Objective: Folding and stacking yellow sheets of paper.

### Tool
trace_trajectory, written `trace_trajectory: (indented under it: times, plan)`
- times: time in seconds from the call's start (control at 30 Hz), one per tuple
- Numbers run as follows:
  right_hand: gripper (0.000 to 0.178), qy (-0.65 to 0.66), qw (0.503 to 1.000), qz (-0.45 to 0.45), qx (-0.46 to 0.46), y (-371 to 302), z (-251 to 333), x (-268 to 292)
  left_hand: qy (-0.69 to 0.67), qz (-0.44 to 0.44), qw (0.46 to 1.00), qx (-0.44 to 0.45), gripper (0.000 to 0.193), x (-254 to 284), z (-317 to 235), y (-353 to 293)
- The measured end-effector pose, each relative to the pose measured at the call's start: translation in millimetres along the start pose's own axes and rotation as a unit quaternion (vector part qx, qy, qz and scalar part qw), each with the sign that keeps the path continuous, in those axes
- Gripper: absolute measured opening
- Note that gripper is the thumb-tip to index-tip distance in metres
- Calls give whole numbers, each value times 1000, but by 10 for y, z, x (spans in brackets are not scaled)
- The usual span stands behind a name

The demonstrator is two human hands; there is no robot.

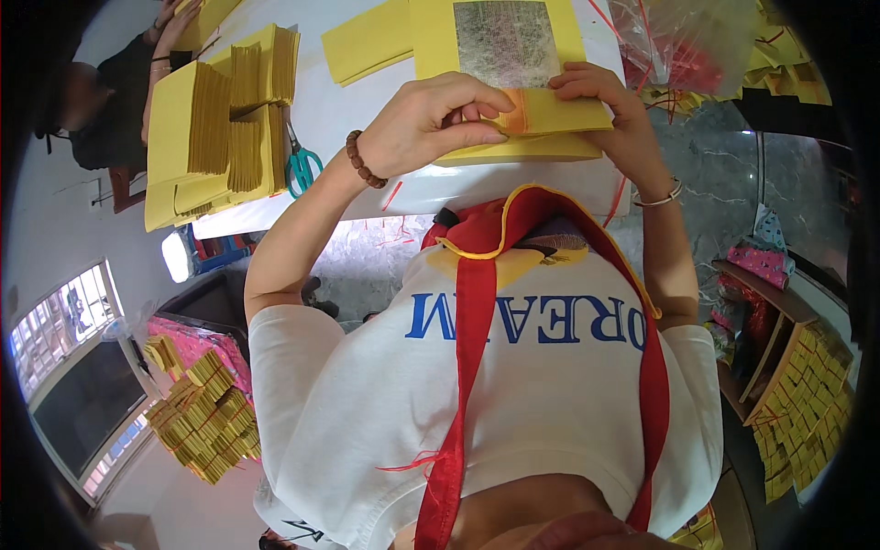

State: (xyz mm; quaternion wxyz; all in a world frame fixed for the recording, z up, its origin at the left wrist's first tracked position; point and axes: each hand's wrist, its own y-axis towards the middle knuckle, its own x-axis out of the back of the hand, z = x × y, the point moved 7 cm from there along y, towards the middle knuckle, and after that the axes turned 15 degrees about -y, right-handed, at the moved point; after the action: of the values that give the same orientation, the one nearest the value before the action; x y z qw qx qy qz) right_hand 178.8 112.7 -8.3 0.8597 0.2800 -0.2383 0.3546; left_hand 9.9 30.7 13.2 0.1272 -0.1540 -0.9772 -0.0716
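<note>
A yellow sheet of paper with a grey foil patch lies before me at the table's front edge. Its near part is folded up, with an orange mark by the fold. My left hand, a brown bead bracelet at its wrist, pinches the fold's left portion between thumb and fingers. At the right end, my right hand grips the folded edge, fingers on top and thumb out of sight. More yellow paper shows beneath the fold. Left of the foil sheet lies a flat yellow paper piece.
Stacks of folded yellow paper stand on the white table at left, beside teal-handled scissors. A co-worker's arm reaches in at far left. A clear plastic bag sits back right. Tied yellow bundles lie lower left.
</note>
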Motion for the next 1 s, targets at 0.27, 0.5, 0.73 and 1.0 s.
trace_trajectory:
  times: [0.27, 0.5, 0.73, 1.0]
  plan:
    - [23, 21, 999, -22, -14, 12, -58, 3, 282, 38, 930, -233, 32, -206, -364, -35]
    - [23, 41, 998, -25, -33, -1, -118, -7, 303, 74, 927, -206, 41, -201, -297, -22]
    - [28, 58, 996, -12, -69, -9, -151, -8, 249, 84, 942, -209, 41, -138, -286, 8]
    - [33, 190, 981, 25, -37, -51, -113, -18, 273, 27, 936, -218, 27, -83, -312, -15]
